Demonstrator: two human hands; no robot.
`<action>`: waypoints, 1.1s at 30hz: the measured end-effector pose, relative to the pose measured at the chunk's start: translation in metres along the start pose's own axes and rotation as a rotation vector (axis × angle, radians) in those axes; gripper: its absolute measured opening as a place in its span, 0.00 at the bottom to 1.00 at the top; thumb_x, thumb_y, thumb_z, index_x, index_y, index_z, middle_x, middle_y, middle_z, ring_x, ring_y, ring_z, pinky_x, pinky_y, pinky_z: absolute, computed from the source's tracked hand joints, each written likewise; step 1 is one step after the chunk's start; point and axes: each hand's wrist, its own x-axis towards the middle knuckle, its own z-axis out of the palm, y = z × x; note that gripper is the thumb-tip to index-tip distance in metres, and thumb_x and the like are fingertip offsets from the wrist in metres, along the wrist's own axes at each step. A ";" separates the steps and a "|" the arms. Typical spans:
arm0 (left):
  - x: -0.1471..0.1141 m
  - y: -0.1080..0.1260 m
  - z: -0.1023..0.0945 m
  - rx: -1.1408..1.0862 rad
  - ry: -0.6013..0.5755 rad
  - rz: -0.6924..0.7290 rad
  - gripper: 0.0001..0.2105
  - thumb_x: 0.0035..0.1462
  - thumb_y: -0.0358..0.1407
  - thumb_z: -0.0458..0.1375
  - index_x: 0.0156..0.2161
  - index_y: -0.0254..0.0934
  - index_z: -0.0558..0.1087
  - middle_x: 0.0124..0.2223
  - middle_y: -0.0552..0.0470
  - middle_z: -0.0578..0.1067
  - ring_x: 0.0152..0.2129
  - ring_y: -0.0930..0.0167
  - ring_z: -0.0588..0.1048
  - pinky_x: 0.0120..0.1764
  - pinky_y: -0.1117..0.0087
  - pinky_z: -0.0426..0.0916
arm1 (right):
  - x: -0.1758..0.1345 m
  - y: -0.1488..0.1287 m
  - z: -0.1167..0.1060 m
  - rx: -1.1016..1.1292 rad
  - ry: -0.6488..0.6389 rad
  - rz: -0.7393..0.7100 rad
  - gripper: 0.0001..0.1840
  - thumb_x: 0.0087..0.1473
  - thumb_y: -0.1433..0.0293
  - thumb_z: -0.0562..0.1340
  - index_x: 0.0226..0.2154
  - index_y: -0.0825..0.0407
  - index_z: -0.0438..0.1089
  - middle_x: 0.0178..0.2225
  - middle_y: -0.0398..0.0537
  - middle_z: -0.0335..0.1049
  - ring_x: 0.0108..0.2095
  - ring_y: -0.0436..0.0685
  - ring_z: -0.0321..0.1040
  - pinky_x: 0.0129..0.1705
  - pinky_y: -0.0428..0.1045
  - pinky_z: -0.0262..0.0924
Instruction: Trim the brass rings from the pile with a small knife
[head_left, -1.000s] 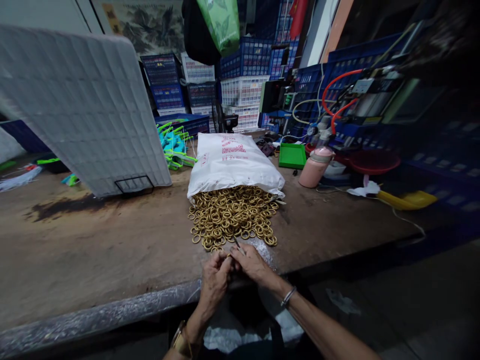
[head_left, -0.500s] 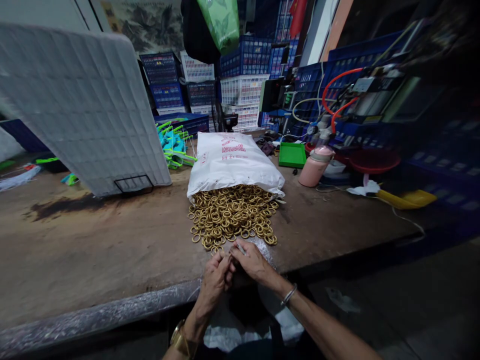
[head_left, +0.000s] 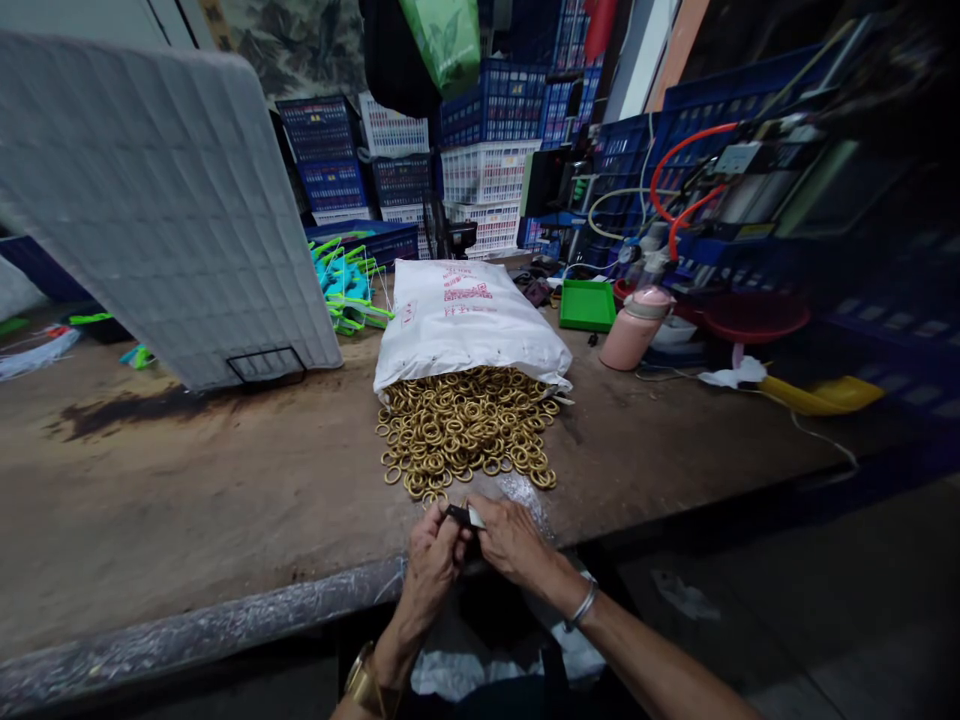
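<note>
1. Leftward of the tool, the left hand (head_left: pixel 430 552) has its thumb and fingers drawn together near the dark end; whether anything is pinched between them cannot be told.
2. Just beyond both hands, the rings (head_left: pixel 461 425) lie heaped on the table (head_left: pixel 247 490), round, dull gold and open-centred, overlapping thickly, with a few flat at the near edge.
3. Behind them, the white bag (head_left: pixel 465 335), printed in red, lies with its mouth over the pile.
4. Between the hands sits a slim tool (head_left: pixel 460 515), black leftward, whitish rightward.
5. Rightmost, the right hand (head_left: pixel 519 542) is clamped on its pale end.
</note>
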 end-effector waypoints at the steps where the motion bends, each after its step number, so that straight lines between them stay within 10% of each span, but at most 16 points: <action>1: 0.000 -0.001 0.000 0.017 0.001 0.010 0.18 0.43 0.50 0.57 0.27 0.37 0.61 0.16 0.63 0.62 0.08 0.83 0.54 0.12 0.81 0.47 | 0.001 0.000 0.000 -0.014 -0.010 0.004 0.15 0.43 0.77 0.50 0.37 0.53 0.62 0.25 0.46 0.65 0.25 0.52 0.58 0.27 0.46 0.43; 9: -0.010 0.004 -0.001 -0.030 -0.087 0.076 0.15 0.48 0.47 0.56 0.28 0.36 0.64 0.19 0.61 0.65 0.09 0.83 0.55 0.12 0.81 0.47 | 0.020 0.020 -0.001 -0.061 0.057 0.140 0.14 0.46 0.77 0.51 0.37 0.55 0.63 0.25 0.47 0.67 0.25 0.51 0.61 0.26 0.45 0.43; 13: -0.012 0.011 -0.001 -0.215 -0.111 0.049 0.14 0.46 0.45 0.58 0.31 0.36 0.64 0.22 0.59 0.67 0.11 0.83 0.57 0.12 0.81 0.49 | 0.024 0.018 -0.004 0.334 0.109 0.196 0.10 0.50 0.73 0.49 0.24 0.54 0.63 0.21 0.44 0.63 0.23 0.48 0.58 0.25 0.43 0.46; 21: -0.014 0.016 0.002 -0.266 -0.077 -0.028 0.16 0.46 0.47 0.58 0.28 0.34 0.64 0.22 0.56 0.69 0.12 0.82 0.59 0.13 0.81 0.50 | 0.016 0.002 0.008 1.025 -0.200 0.260 0.14 0.50 0.62 0.49 0.21 0.52 0.58 0.15 0.35 0.52 0.12 0.43 0.42 0.14 0.42 0.37; 33: -0.011 0.012 -0.001 -0.295 0.018 -0.007 0.18 0.39 0.42 0.63 0.34 0.37 0.63 0.22 0.60 0.66 0.14 0.80 0.63 0.14 0.81 0.53 | 0.016 -0.003 -0.005 0.632 0.200 0.042 0.08 0.49 0.69 0.53 0.24 0.54 0.64 0.22 0.40 0.61 0.24 0.47 0.56 0.29 0.43 0.51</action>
